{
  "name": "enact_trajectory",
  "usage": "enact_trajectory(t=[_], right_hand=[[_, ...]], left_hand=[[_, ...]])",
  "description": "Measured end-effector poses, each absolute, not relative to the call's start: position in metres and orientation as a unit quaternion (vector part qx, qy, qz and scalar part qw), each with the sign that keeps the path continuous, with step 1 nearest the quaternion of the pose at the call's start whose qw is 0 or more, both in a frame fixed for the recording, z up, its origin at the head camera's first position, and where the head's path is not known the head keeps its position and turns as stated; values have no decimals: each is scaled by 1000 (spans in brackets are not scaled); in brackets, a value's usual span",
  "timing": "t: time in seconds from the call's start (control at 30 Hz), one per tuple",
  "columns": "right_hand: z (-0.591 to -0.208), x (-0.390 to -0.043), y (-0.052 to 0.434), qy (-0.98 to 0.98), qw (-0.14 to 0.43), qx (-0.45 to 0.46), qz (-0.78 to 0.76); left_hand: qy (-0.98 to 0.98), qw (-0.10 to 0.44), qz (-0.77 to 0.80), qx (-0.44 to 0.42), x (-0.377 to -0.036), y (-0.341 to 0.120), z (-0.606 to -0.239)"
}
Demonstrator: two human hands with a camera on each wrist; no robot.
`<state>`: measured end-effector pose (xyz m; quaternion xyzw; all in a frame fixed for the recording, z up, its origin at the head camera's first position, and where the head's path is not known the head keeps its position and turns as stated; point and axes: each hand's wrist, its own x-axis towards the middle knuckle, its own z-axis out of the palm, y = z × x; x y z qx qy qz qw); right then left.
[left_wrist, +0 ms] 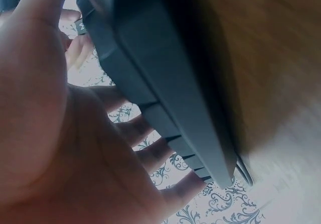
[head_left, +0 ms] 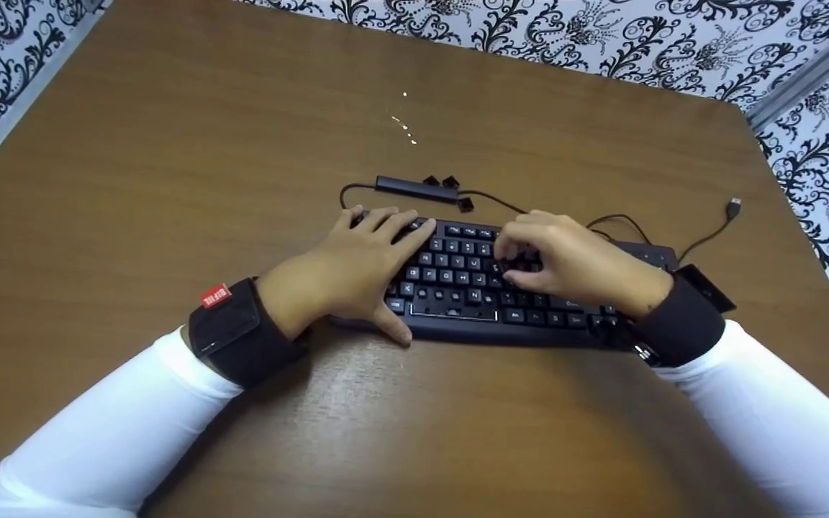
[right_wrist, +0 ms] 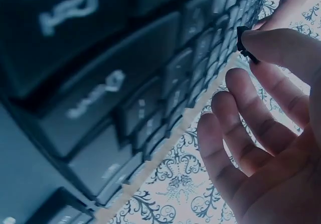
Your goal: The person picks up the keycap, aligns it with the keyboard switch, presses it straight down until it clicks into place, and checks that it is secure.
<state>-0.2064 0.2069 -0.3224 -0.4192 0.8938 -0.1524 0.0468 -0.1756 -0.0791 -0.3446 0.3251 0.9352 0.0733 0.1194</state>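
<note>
The keyboard point(head_left: 461, 277) is black and hard, like plastic, and shaped like a long box with rounded corners. Its square keys stand up in rows, with pale letters on them. It lies on the table point(head_left: 170, 144), which is smooth brown wood and a bit shiny.

The left hand point(head_left: 364, 270) is spread out over the left end, with its fingers near the back edge and its thumb by the front edge. The right hand point(head_left: 565, 255) is over the right part. Its thumb and pointing finger pinch a small black piece point(right_wrist: 242, 39), and the other fingers bend softly.

Behind the keyboard is a thin dark bar point(head_left: 414, 188) on a cord point(head_left: 490, 196), with three loose black bits point(head_left: 465, 205) beside it. A plug point(head_left: 733, 208) lies near the back right corner.

Wide brown wood lies in front of the keyboard and off to its left. The table's far edge is well behind it, by the white wall point(head_left: 501, 29) with black curly shapes.

The keyboard's long way goes from left to right, with its right end a little nearer the person. The space bar point(head_left: 454, 309) side faces the person.
</note>
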Motion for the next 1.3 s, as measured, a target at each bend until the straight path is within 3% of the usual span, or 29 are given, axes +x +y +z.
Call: enact_trajectory(t=[0.47,1.3], right_hand=[[-326,-205,211,906,70,-393,-139],[-329,-189,198,927,6,-359,-110]], left_hand=[[936,105,68,328,-173,-80,-352],[936,105,62,330,-176,-78,-345]])
